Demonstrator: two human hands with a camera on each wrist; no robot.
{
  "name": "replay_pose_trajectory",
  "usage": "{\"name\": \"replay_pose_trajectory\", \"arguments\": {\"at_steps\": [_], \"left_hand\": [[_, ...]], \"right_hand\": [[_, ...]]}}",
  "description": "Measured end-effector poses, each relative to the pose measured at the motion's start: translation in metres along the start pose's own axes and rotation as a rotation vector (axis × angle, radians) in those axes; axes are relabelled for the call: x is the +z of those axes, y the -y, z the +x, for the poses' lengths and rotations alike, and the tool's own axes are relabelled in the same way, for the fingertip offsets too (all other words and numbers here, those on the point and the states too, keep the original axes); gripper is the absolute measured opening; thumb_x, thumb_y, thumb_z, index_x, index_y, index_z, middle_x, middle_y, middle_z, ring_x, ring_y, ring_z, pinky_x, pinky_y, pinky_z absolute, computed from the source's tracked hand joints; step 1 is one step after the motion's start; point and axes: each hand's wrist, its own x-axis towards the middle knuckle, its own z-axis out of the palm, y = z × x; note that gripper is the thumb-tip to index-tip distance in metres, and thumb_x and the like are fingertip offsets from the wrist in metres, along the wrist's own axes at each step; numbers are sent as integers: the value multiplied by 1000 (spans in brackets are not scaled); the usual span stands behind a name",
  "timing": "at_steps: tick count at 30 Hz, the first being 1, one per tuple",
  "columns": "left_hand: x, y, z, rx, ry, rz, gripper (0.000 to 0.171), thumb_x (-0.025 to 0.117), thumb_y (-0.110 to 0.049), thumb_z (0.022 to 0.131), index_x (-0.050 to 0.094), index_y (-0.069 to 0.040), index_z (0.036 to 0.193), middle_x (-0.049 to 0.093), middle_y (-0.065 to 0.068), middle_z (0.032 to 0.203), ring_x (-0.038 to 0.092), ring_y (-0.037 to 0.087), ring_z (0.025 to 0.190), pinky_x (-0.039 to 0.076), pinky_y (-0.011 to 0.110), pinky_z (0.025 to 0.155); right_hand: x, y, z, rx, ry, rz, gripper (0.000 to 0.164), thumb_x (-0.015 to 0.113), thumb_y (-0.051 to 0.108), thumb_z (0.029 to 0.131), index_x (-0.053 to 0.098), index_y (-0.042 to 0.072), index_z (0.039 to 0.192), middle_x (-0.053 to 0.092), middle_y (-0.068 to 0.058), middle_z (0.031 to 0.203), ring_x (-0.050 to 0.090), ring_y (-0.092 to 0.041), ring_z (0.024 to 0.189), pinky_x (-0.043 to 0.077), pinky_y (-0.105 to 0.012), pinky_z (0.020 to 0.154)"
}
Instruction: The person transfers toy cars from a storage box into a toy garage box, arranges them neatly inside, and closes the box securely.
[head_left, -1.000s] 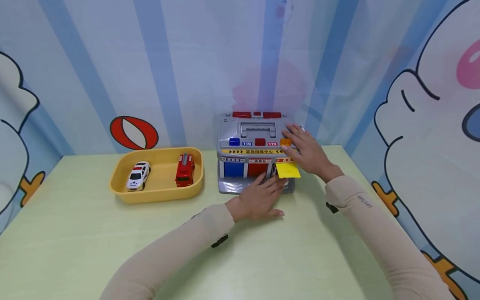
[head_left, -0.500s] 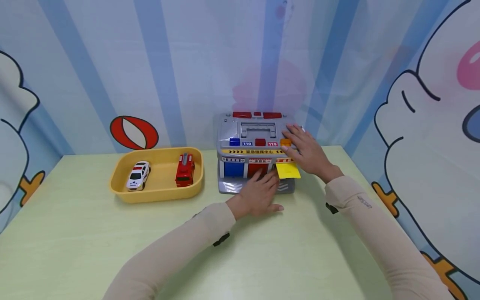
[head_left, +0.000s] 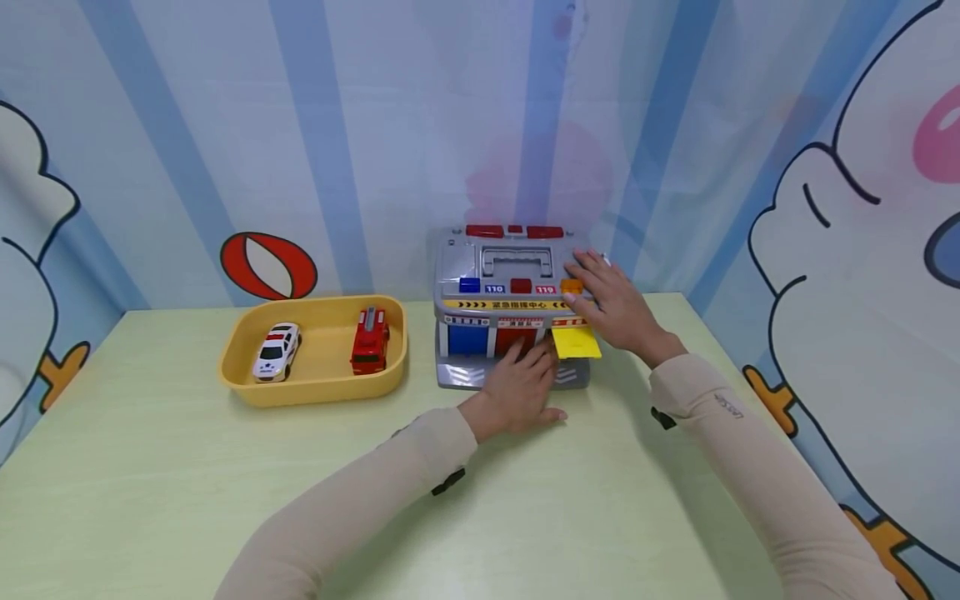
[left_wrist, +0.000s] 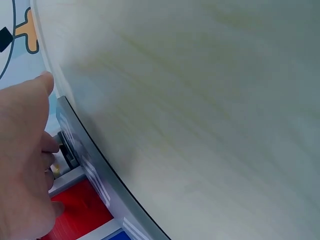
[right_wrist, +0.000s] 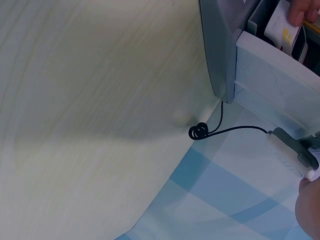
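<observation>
A grey toy rescue station [head_left: 510,258] stands at the back of the table, with blue, red and yellow bay doors. Its yellow door [head_left: 576,342] on the right is lifted. My right hand [head_left: 611,304] rests flat on the station's top right corner, fingers by the orange button [head_left: 572,285]. My left hand [head_left: 525,387] lies on the ramp in front, its straight fingers reaching into the right bay. In the right wrist view a small white toy car [right_wrist: 280,22] sits inside that bay with a fingertip [right_wrist: 301,11] against it. The left wrist view shows the left hand [left_wrist: 22,165] at the bay mouth.
A yellow tray [head_left: 240,367] left of the station holds a white police car [head_left: 276,351] and a red fire truck [head_left: 370,339]. The pale green table [head_left: 562,500] is ringed by cartoon-printed curtain walls. A thin black cable [right_wrist: 200,131] curls behind the station.
My left hand has slid forward towards the right bay, and the white car that showed under the yellow door has gone inside. The right hand has stayed put.
</observation>
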Motion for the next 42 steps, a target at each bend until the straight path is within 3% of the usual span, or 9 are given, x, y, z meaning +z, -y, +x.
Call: {"name": "replay_pose_trajectory", "arguments": {"at_steps": [12, 19, 25, 32, 42], "left_hand": [[-7, -1, -6, 59, -15, -40, 81, 32, -70, 97, 29, -17, 158, 25, 2, 167, 13, 24, 157, 10, 48, 128], [-10, -2, -23, 107, 6, -151, 76, 33, -62, 102, 24, -14, 160, 15, 2, 170, 8, 23, 158, 11, 47, 127], [-11, 1, -39, 124, 15, -192, 67, 29, -51, 106, 23, -12, 160, 11, 3, 170, 5, 21, 158, 8, 42, 128], [-17, 0, -56, 144, -35, -276, 65, 31, -48, 106, 25, -11, 159, 14, 4, 169, 7, 20, 158, 10, 41, 127], [-28, 1, -71, 193, -142, -229, 59, 29, -40, 108, 20, -12, 160, 13, 3, 170, 5, 19, 158, 8, 38, 127]], "right_hand": [[-1, 0, 1, -9, -1, -6, 66, 41, 51, 104, 33, 13, 157, 22, -9, 167, 12, -30, 157, 8, -56, 126], [-1, 1, 1, -2, 5, -11, 66, 41, 51, 104, 32, 13, 157, 22, -8, 168, 12, -29, 157, 8, -56, 126], [0, 0, 0, 13, 6, -20, 66, 40, 52, 103, 31, 14, 157, 21, -8, 168, 12, -29, 157, 9, -56, 126], [0, 1, 0, 28, 5, -21, 66, 41, 51, 103, 32, 14, 157, 21, -7, 168, 11, -27, 157, 8, -54, 126], [2, -1, 1, 14, -3, -16, 69, 37, 55, 103, 31, 13, 157, 21, -8, 168, 11, -28, 157, 8, -56, 126]]}}
